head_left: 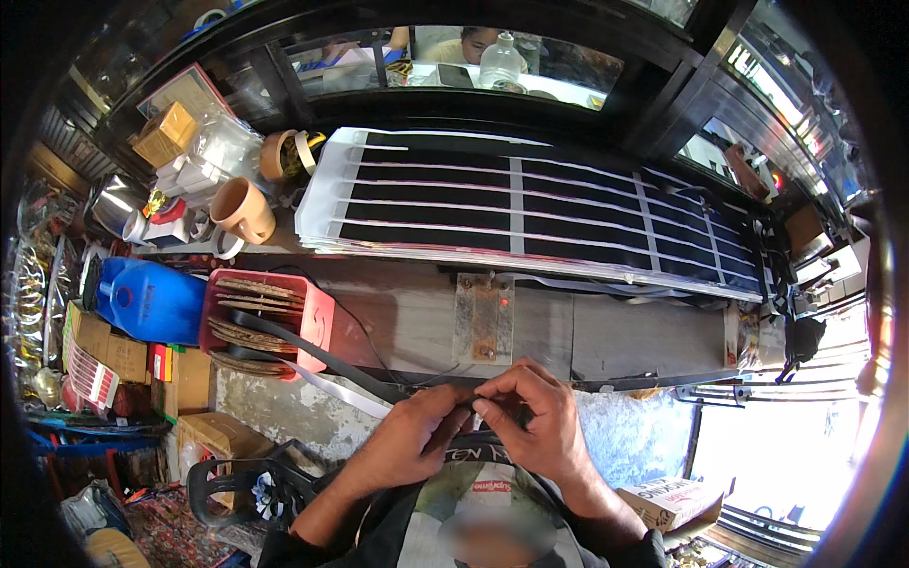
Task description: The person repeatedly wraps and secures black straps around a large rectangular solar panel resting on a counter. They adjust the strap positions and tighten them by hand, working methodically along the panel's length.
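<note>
A long dark strap (331,360) runs from a pink plastic bin (320,331) on the left to my hands, in front of my chest. My left hand (417,435) is closed round the strap, its fingers pointing right. Close beside it, my right hand (540,417) pinches with thumb and index finger at what looks like the strap's end; the fingers partly hide it. A white strip (346,393) passes below the dark one toward my left hand. Brown cardboard discs (254,327), like flat reels, stand on edge inside the bin.
Beyond my hands, a metal plate (485,322) is fixed to the grey bench (625,336). Behind it lies a stack of black-and-white striped sheets (568,213). A tan mug (243,213) and a blue jerrycan (151,298) are at left. Behind glass, a person (473,45) is partly visible.
</note>
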A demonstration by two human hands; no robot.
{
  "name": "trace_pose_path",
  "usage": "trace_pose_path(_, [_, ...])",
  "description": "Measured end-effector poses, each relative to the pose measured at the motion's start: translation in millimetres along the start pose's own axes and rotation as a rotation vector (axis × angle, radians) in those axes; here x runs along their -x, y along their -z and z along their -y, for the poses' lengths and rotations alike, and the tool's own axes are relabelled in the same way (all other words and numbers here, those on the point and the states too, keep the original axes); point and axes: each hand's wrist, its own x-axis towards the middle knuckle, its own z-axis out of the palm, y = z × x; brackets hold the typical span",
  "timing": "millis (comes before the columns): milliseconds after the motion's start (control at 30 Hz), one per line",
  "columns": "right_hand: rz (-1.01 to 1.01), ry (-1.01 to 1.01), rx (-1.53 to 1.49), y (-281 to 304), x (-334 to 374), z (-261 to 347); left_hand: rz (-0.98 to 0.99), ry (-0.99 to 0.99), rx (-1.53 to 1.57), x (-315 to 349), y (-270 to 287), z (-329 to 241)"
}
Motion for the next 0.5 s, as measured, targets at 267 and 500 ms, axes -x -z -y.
trace_pose_path(267, [-0.104,-0.144,-0.286,3.6,12.6,-12.6,-0.124,-0.244,-0.344,-4.2,-5.0,6.4])
trace_pose_path(500, [-0.325,-0.168,-0.662,38.1,12.1,-27.1,-0.236,-0.358,-0.585,-20.9,1.7,19.4])
